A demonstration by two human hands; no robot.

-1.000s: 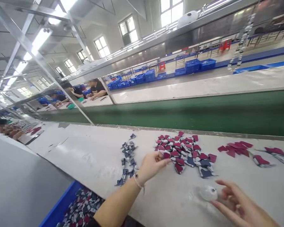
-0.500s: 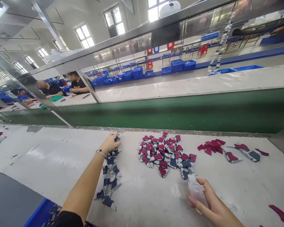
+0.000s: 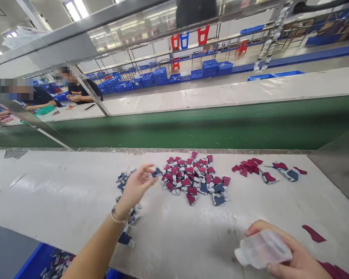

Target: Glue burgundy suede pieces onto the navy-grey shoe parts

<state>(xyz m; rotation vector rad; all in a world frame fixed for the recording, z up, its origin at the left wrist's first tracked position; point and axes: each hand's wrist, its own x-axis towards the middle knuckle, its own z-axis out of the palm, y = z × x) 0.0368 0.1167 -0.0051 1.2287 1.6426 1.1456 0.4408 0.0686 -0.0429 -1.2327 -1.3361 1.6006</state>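
Note:
My left hand (image 3: 138, 184) pinches a small navy piece (image 3: 156, 172) between thumb and fingers, above the table, just left of a heap of maroon-and-grey cut pieces (image 3: 189, 180). Beneath my left wrist runs a loose column of navy-and-grey pieces (image 3: 124, 238), partly hidden by the arm. At the lower right, my right hand (image 3: 301, 254) is closed around a translucent white squeeze bottle (image 3: 264, 248), tilted on its side with its narrow end pointing left. A few navy-topped pieces (image 3: 219, 199) lie at the heap's near right edge.
Flat maroon pieces (image 3: 248, 167) and several assembled ones (image 3: 269, 177) lie farther right. One maroon strip (image 3: 314, 233) is near my right hand. A blue bin (image 3: 31, 261) with pieces stands lower left. Beyond the green panel (image 3: 206, 133), people sit working on the left.
My left hand has moved right from the column's far end, carrying a navy piece. My right hand has drawn the bottle back from the heap and tipped it sideways. The view has shifted.

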